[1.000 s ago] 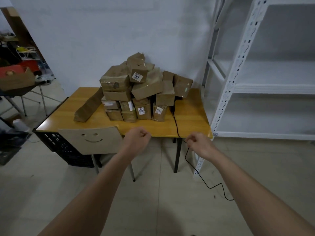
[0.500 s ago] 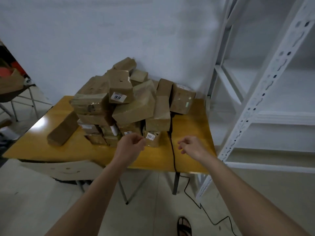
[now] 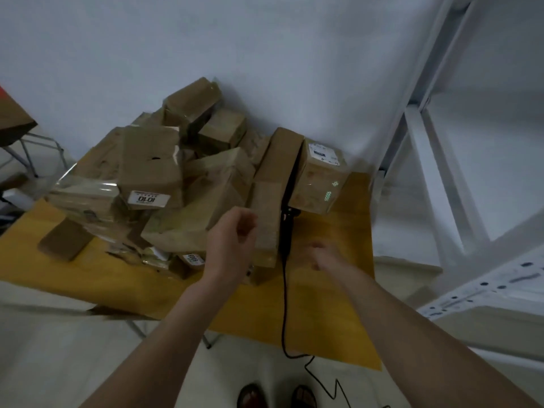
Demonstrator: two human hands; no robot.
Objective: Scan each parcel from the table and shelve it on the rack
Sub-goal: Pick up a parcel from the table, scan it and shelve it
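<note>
A heap of brown taped parcels (image 3: 188,184) is piled on the yellow table (image 3: 332,304) against the wall. A long narrow parcel (image 3: 269,201) leans at the heap's right side, next to a boxy parcel (image 3: 316,181) with a white label on top. Between them stands a black scanner (image 3: 287,231), and its cable (image 3: 284,304) runs down over the table's front edge. My left hand (image 3: 232,245) hovers with loosely curled fingers just left of the long parcel and holds nothing. My right hand (image 3: 323,256), blurred, is just right of the scanner and empty.
The white metal rack (image 3: 441,172) stands to the right of the table, its shelves bare. A flat brown parcel (image 3: 66,240) lies apart at the table's left. The cable trails on the floor by my feet (image 3: 276,396). A chair frame (image 3: 29,154) stands far left.
I have stepped up to the table, so the heap looks much larger. Both hands have moved forward over the tabletop, close to the long parcel and the scanner. The left fist has loosened.
</note>
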